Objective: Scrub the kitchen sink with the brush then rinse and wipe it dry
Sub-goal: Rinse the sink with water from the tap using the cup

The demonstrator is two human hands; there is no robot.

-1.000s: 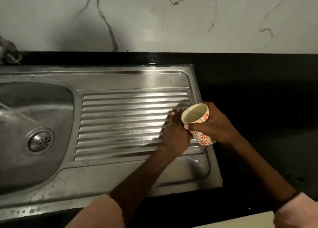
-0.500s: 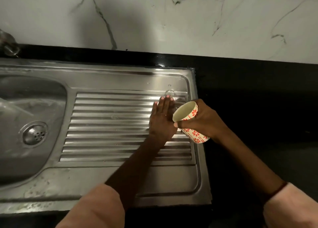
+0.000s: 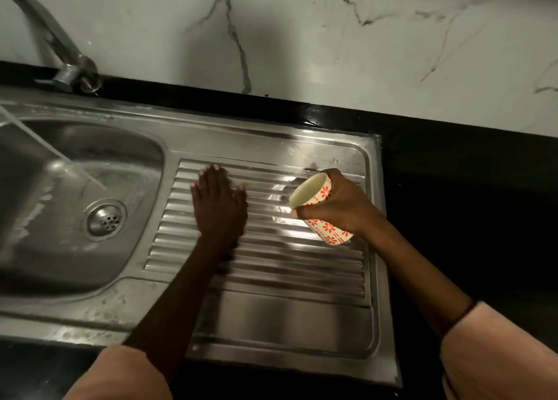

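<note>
1. The left hand [image 3: 219, 206] lies flat on the ribbed drainboard [image 3: 271, 266] of the sink [image 3: 187, 140], fingers straight and holding nothing. By the look of it, the palm is pushing rinse water along the grooves toward the basin [image 3: 60, 248].
2. The right hand [image 3: 341, 206] grips a cup [image 3: 317, 203] with red flowers, tipped mouth-down toward the wet ribs — probably so it pours just ahead of the sweeping palm.
3. Water runs from the tap [image 3: 60, 55] into the basin, landing just above the drain [image 3: 105, 220], presumably left on for refilling the cup.
4. This reads as the rinse stage; wiping dry is not yet begun.
5. No brush or cloth is in view. The spout's end and the basin's left part are cut off by the frame edge. Whether the cup holds any water cannot be told — its inside shows only pale. The dark surface [image 3: 468, 203] to the right shows little detail.
</note>
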